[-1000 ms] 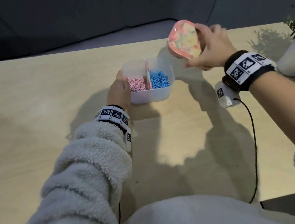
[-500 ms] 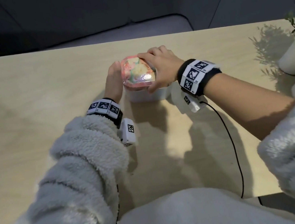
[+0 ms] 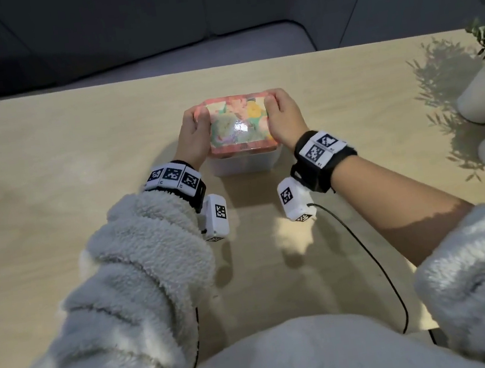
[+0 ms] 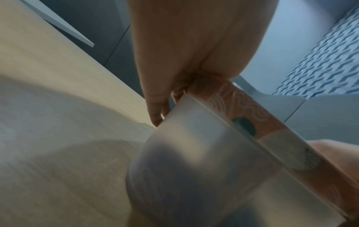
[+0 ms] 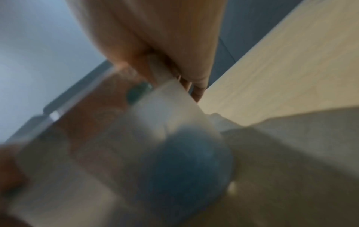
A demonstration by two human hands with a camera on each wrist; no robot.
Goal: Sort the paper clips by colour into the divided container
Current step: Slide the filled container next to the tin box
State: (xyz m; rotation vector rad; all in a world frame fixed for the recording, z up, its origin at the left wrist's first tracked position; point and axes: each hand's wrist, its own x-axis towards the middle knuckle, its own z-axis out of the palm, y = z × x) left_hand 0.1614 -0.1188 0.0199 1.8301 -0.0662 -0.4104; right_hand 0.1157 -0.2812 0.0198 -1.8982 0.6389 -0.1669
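Observation:
The frosted white divided container [image 3: 243, 165] stands mid-table with its pink flower-print lid [image 3: 237, 122] lying on top, which hides the paper clips in the head view. My left hand [image 3: 195, 134] grips the lid's left end and my right hand [image 3: 283, 118] grips its right end, with fingers curled over the edges. In the left wrist view the left hand [image 4: 184, 46] reaches down over the lid's rim [image 4: 252, 110] and the container wall [image 4: 194, 153]. The right wrist view is blurred; blue clips [image 5: 186, 161] show dimly through the container wall [image 5: 165, 107].
Two white pots, one with a green plant [image 3: 484, 96], stand at the table's right edge. A black cable [image 3: 370, 259] runs from my right wrist to the near edge. The wooden table [image 3: 78, 175] ends just beyond the container.
My right hand brought the lid from the upper right down onto the container. My left hand shifted from the container's side to the lid's left end. Both hands now hold it.

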